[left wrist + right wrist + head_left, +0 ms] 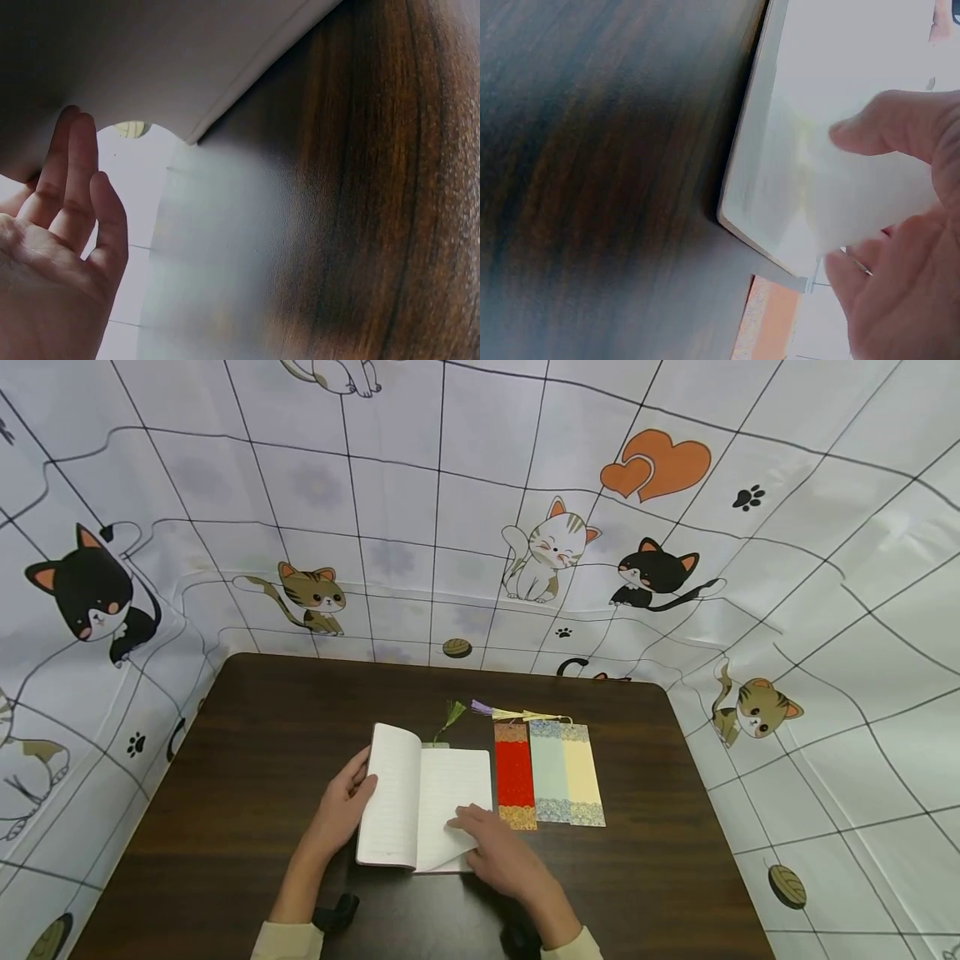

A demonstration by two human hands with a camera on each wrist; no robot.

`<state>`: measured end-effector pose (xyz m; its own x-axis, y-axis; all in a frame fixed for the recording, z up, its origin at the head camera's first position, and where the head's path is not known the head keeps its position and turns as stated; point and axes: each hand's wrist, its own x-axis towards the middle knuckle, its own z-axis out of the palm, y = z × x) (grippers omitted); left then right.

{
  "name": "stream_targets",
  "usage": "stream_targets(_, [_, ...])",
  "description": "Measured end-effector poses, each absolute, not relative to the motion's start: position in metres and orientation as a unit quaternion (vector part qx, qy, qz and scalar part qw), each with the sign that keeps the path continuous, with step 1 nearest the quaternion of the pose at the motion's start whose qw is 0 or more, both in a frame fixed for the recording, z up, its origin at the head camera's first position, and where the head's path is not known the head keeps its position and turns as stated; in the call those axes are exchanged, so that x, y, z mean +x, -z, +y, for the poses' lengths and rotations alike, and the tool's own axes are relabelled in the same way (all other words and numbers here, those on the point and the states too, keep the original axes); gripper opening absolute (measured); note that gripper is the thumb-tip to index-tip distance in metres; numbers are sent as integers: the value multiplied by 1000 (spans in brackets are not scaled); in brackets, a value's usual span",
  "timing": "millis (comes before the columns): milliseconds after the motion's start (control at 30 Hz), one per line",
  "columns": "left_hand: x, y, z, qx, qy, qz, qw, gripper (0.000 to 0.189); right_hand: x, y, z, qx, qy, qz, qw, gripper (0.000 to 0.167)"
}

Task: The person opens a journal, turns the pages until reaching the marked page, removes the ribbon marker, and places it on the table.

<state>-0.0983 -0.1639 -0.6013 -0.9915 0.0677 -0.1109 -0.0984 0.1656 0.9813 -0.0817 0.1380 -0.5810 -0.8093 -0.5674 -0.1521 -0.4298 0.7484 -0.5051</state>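
Note:
An open notebook point(456, 777) with lined white pages lies on the dark wooden table, its left side tilted up. My left hand point(347, 806) grips that raised left side, thumb by the page edge; in the left wrist view its fingers point(82, 150) reach behind the grey cover point(187, 60). My right hand point(501, 852) is at the lower right of the notebook and holds a page point(832, 187) whose corner is lifted, thumb on one face and fingers at the other. A green tassel point(452, 716) sticks out past the notebook's top edge.
Right of the notebook lie a red bookmark point(513, 772), a pale green bookmark point(550, 772) and a cream bookmark point(583, 772), side by side. Their purple and yellow tassels point(525, 714) point left. A cat-print sheet point(397, 560) hangs around the table point(277, 735).

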Motion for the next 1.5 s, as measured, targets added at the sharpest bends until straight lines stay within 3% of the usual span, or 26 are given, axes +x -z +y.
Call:
stream_targets(167, [-97,603,-164,-11,-646,760,67,62,-85,587,140,-245,256,931,86,79])
stream_targets(267, [-93,604,-164,-22,-637,768,70,51,-83,589,138,-215,289,931,66,91])
stream_targets(533, [-94,605,-158,-48,-628,773,74,45,-83,591,115,-110,422,893,108,106])
stream_targets(900, [-90,604,-156,-48,-643,762,59,41,-73,592,88,-166,456,855,182,80])
stream_targets(1200, [-90,609,-157,-36,-662,748,32,35,-68,586,72,-252,387,869,176,68])
stream_targets(1500, [-93,609,-162,-21,-642,766,25,30,-75,576,76,-240,347,889,177,68])
